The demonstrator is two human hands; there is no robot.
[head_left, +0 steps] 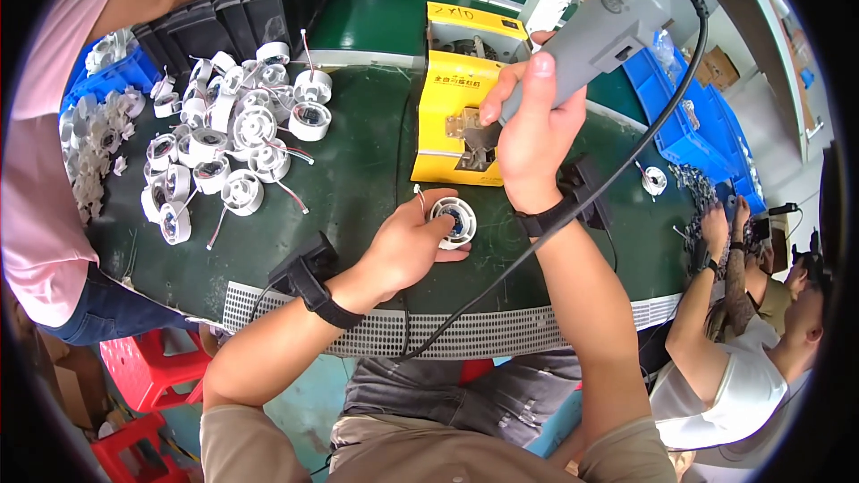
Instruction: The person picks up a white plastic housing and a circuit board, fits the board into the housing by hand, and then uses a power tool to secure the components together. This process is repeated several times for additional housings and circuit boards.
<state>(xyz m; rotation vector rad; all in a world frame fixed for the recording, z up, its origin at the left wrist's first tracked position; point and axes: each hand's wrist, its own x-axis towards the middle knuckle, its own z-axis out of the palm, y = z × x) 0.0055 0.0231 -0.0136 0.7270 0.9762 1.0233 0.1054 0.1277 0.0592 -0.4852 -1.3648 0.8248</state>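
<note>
- While the left hand (407, 241) pinches a round white plastic housing (461, 214) over the green table (358, 170), the right hand (537, 130) holds a grey cylindrical handheld tool (591, 40).
- Left grip: thumb inside the rim, fingers around; forearm slanting inward.
- Right grip: wrapped round the tool, raised beside the yellow box-shaped machine (440, 112).
- Advisable: housing level and steady, left thumb clear.

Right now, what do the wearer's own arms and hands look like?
The left hand and right hand are ungloved. Each wrist wears a black strap with a dark, boxy unit; a thin dark cable shows by the right one. Short tan sleeves leave both forearms uncovered.
</note>
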